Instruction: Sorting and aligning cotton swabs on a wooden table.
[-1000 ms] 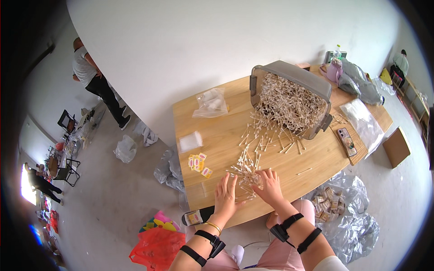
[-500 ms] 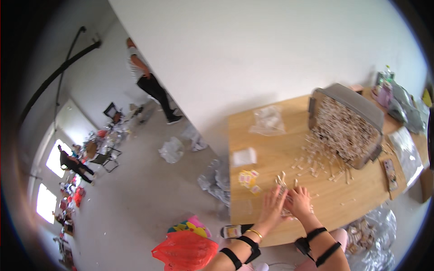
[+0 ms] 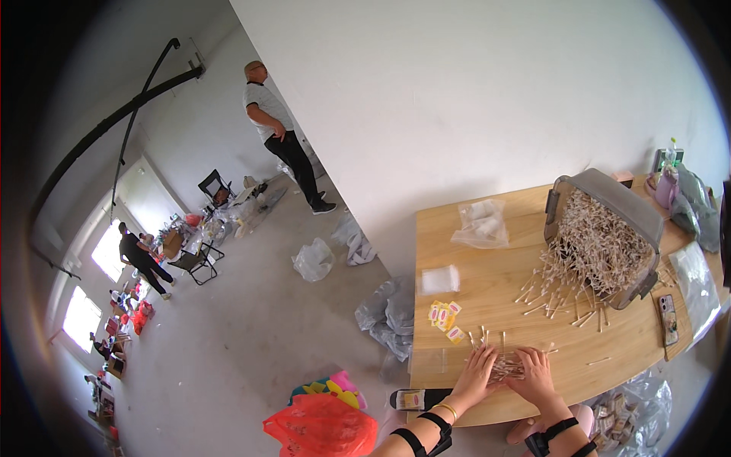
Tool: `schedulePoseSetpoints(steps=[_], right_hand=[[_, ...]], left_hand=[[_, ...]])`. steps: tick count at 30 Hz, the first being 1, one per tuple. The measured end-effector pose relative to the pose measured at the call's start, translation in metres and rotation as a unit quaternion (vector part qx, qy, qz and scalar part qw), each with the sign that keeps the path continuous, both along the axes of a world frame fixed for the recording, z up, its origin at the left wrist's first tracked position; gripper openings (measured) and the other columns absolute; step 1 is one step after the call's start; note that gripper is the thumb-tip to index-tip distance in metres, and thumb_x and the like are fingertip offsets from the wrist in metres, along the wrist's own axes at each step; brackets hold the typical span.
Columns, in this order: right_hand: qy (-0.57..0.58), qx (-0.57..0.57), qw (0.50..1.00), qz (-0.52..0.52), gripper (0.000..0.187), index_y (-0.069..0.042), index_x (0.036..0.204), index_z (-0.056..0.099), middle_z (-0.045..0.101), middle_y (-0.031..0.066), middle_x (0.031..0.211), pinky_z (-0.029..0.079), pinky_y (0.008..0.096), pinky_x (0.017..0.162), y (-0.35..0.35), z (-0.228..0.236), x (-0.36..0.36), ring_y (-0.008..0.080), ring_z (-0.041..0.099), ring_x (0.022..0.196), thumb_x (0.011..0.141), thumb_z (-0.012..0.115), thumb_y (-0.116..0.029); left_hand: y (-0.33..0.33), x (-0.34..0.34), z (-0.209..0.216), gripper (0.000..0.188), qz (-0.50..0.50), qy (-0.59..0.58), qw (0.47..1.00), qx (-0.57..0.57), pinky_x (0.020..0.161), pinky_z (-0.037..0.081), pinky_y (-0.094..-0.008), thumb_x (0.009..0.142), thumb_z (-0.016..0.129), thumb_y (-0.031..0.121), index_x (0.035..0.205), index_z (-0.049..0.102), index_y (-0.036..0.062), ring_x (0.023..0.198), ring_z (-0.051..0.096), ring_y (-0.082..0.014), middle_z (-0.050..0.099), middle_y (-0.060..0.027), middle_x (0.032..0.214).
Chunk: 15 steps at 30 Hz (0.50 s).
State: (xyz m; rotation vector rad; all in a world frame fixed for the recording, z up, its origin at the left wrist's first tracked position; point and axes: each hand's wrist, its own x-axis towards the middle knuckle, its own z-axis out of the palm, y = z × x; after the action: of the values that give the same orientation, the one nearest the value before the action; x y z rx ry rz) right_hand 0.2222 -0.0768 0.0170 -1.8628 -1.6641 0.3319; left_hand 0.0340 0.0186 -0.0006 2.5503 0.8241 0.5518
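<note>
A loose bunch of cotton swabs lies at the near edge of the wooden table. From its left side my left hand presses on it, fingers curved round the sticks. My right hand closes on the bunch from the opposite side, so the sticks sit between both palms. A few swabs poke out past my fingertips at odd angles. Beyond my hands, a grey plastic bin lies tipped on its side, with a heap of swabs spilling from its mouth onto the tabletop.
Small yellow labels, a stack of clear bags and a filled plastic bag occupy the table's left side. A phone lies at the right. A red bag is on the floor. Two people stand farther off.
My hands have moved apart a little, showing more of the swab bunch between them. The whole view has shifted, and the scene sits lower and farther right.
</note>
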Motion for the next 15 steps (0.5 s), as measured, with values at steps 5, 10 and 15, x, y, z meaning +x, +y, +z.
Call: schedulePoseSetpoints(steps=[5, 10, 15], right_hand=[[-0.032, 0.011, 0.999, 0.033, 0.081, -0.008, 0.140, 0.055, 0.054, 0.0104, 0.144, 0.025, 0.0527, 0.124, -0.013, -0.004, 0.010, 0.0325, 0.042, 0.143, 0.071, 0.087, -0.038], [-0.034, -0.009, 0.999, 0.028, 0.082, -0.009, 0.140, 0.055, 0.053, 0.0117, 0.145, 0.022, 0.0542, 0.126, -0.015, -0.003, 0.014, 0.0335, 0.041, 0.144, 0.071, 0.087, -0.039], [-0.019, 0.013, 0.999, -0.031, 0.085, -0.008, 0.141, 0.054, 0.052, 0.0142, 0.143, 0.021, 0.0545, 0.127, -0.035, 0.010, 0.024, 0.0355, 0.039, 0.144, 0.069, 0.089, -0.037]], left_hand=[[0.002, -0.007, -0.003, 0.081, -0.023, -0.003, 1.000, 0.002, 0.123, 0.031, -0.0512, 0.088, 0.080, 0.036, 0.149, 0.041, -0.0005, 0.149, 0.035, -0.0413, 0.043, -0.0196, 0.155], [0.001, -0.010, -0.003, 0.082, -0.008, 0.017, 1.000, 0.013, 0.121, 0.033, -0.0512, 0.087, 0.081, 0.037, 0.148, 0.041, -0.0008, 0.147, 0.037, -0.0412, 0.045, -0.0199, 0.152], [-0.003, -0.020, 0.012, 0.096, 0.008, 0.021, 1.000, 0.017, 0.123, 0.028, -0.0533, 0.083, 0.083, 0.039, 0.156, 0.031, 0.0025, 0.148, 0.036, -0.0403, 0.039, -0.0192, 0.157]])
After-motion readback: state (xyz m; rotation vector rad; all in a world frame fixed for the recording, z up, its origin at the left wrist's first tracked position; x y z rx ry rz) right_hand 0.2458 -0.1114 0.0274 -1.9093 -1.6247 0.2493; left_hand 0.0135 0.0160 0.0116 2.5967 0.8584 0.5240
